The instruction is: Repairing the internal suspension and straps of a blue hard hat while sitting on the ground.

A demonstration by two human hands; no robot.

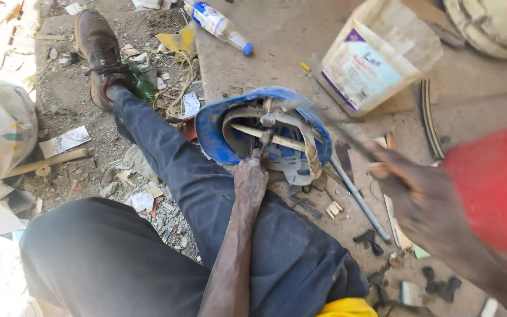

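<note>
The left hand (251,176) grips a small part inside an upturned blue hard hat (212,126) on the concrete floor (277,53) — the right hand (423,199) swings a blurred thin tool (347,138).

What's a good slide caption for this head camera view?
Seated on dusty ground, left hand steadies a small piece inside an upturned blue plastic hard hat while right hand swings a blurred tool.

**Scuffed plastic, dusty concrete**

The blue helmet (218,126) is hard plastic, matt and scratched, with pale webbing straps (311,149) inside. A thin wooden stick (265,136) lies across it. The floor (300,53) is rough, dusty concrete. The bucket (377,53) is dull whitish plastic; the trousers (206,194) are dark, dusty cloth.
</note>
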